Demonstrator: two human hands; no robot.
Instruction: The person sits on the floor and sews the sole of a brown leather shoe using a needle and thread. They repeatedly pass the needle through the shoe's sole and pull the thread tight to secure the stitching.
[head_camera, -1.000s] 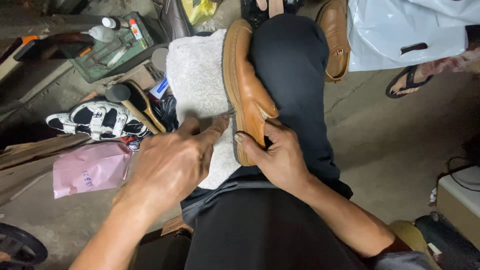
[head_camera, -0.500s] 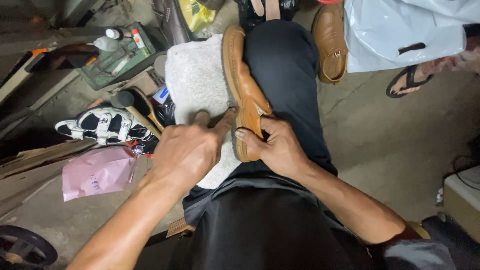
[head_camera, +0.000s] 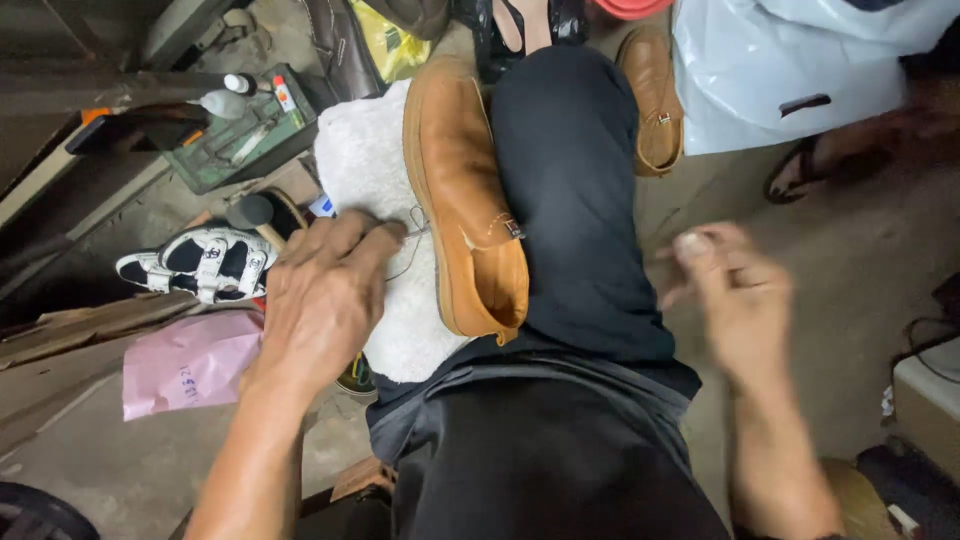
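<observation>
My left hand (head_camera: 325, 290) is pinching a needle at the tan shoe (head_camera: 462, 200) lying on my lap | right hand (head_camera: 735, 300) is hovering loosely open, empty, at 3 o'clock | pink package (head_camera: 190, 362) is lying at 8 o'clock, floor beside.

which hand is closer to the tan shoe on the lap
Left. The left hand is right beside the tan shoe, fingertips at its sole edge; the right hand hangs apart, off past the knee.

Head view, steeply downward, close
</observation>
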